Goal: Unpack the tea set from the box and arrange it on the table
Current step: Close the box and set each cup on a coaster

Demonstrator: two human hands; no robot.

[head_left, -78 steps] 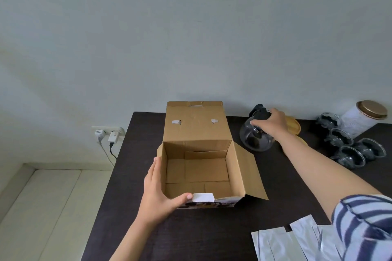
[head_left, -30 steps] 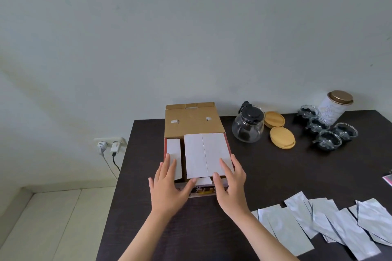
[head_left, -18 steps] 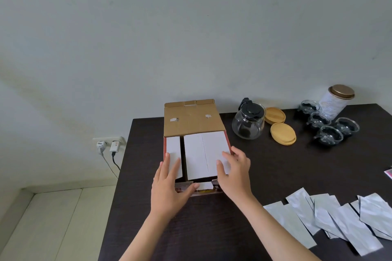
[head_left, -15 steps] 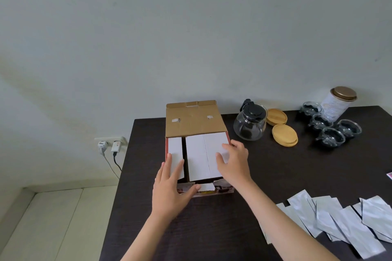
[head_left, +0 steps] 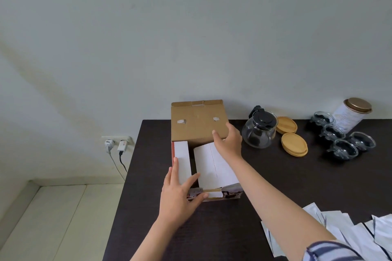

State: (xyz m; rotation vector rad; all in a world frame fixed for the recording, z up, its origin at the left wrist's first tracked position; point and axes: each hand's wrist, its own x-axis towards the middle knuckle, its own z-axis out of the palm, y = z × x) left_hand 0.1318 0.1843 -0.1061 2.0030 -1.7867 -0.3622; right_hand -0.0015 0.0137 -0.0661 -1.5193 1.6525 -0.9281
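Note:
The cardboard box (head_left: 212, 172) stands on the dark table (head_left: 265, 176), its two white side flaps folded in and its brown lid flap (head_left: 197, 123) upright at the back. My left hand (head_left: 180, 195) lies flat on the left flap at the front corner. My right hand (head_left: 228, 141) reaches to the lid's lower right corner, fingers apart and touching it. To the right stand a glass teapot (head_left: 259, 129) with a black lid, wooden coasters (head_left: 293, 144) and several glass cups (head_left: 343, 142).
A white canister (head_left: 351, 115) with a bronze lid stands at the back right by the wall. Silver foil packets (head_left: 350, 233) lie scattered at the front right. A wall socket (head_left: 117, 144) with two plugs sits left of the table. The table's left edge runs beside the box.
The teapot was set down beside the box and both side flaps were folded in. My right hand has since left the right flap and moved back to the upright lid.

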